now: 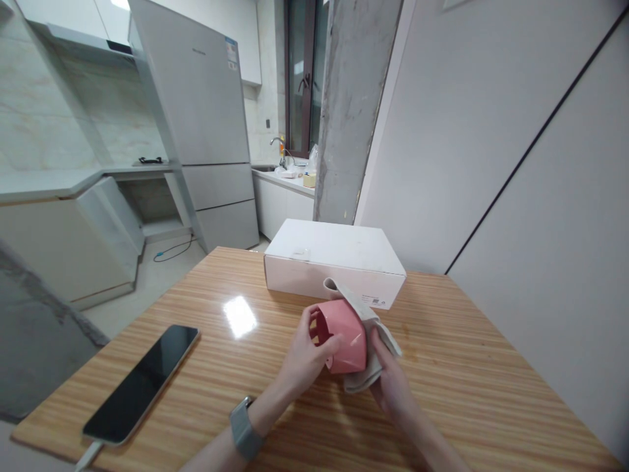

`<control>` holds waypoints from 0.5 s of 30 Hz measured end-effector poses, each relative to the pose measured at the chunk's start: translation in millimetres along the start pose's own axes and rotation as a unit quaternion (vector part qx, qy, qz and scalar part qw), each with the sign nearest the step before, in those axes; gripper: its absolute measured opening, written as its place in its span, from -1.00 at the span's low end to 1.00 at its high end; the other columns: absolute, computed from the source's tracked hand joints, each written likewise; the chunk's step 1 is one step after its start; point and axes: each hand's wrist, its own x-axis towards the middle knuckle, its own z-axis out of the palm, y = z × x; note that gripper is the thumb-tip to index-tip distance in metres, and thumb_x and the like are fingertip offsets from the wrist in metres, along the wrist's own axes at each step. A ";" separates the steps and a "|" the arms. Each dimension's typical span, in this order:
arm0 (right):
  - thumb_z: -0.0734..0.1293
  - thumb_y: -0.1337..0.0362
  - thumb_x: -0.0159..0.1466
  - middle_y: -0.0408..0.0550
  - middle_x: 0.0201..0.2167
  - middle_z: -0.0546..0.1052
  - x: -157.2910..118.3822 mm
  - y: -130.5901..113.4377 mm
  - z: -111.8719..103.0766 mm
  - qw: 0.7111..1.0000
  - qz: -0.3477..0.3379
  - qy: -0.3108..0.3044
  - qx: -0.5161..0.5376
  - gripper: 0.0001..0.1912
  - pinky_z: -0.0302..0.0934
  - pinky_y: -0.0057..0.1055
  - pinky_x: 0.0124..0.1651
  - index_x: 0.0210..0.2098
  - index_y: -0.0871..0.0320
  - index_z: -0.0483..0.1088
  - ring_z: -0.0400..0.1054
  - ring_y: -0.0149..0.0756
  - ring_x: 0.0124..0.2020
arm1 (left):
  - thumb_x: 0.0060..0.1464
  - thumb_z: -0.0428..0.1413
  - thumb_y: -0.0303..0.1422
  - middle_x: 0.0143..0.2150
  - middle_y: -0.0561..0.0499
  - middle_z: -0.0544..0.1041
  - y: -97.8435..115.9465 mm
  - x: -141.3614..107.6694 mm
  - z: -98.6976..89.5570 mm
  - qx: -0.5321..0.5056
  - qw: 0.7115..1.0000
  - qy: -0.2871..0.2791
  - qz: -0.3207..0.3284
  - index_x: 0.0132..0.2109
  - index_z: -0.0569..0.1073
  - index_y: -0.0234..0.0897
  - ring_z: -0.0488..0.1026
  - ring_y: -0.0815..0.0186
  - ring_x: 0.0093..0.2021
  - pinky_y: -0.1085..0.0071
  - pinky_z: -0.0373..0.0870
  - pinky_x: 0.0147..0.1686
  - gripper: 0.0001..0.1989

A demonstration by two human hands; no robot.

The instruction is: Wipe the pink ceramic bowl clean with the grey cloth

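Note:
A glossy pink cup-like container (346, 337) is tilted on its side above the table, its open mouth toward the left. My left hand (309, 351) grips it at the rim, with fingers inside the mouth and the thumb on the outer wall. Against its right end lies a folded grey cloth (371, 351), which my right hand (390, 377) presses to the container. One flap of the cloth stands up in front of the white box. The container's far end is hidden by the cloth.
A white cardboard box (334, 246) stands at the back of the wood-grain table (452, 380). A black-screened phone (142, 383) with a white cable (90, 453) lies at the left. Beyond are a fridge (196, 98) and a sink counter (285, 196); a white wall (515, 151) borders the right.

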 end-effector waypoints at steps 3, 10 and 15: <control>0.46 -0.05 0.01 -0.06 -0.33 0.66 0.6 -4.8 3.7 0.997 0.056 0.022 0.045 -0.59 0.37 -0.15 -0.07 -0.25 0.09 0.55 0.49 -0.01 -0.11 | -0.22 0.34 -0.35 0.13 -0.17 0.41 3.2 -1.2 1.2 -0.021 0.998 -0.062 0.008 0.19 0.20 -0.22 0.43 0.11 0.04 0.20 0.38 0.02 -0.19; 0.25 0.12 0.28 -0.04 -0.22 0.64 4.9 -11.3 1.7 0.981 0.137 -0.044 0.132 -0.68 0.37 -0.24 -0.08 -0.11 0.14 0.50 0.51 -0.15 -0.14 | -0.39 0.42 -0.42 0.24 -0.17 0.29 3.7 -2.7 6.2 0.094 0.992 0.002 0.079 0.29 0.11 -0.18 0.25 0.01 0.22 0.08 0.19 0.21 0.07; 0.29 0.10 0.27 -0.03 -0.19 0.64 -1.0 -3.8 8.2 0.985 0.121 -0.012 0.124 -0.65 0.36 -0.24 -0.02 -0.05 0.16 0.48 0.50 -0.14 -0.11 | -0.32 0.41 -0.31 0.18 -0.17 0.31 -10.6 -3.5 6.9 0.099 0.990 0.069 0.079 0.29 0.12 -0.13 0.30 0.01 0.18 0.09 0.26 0.15 0.01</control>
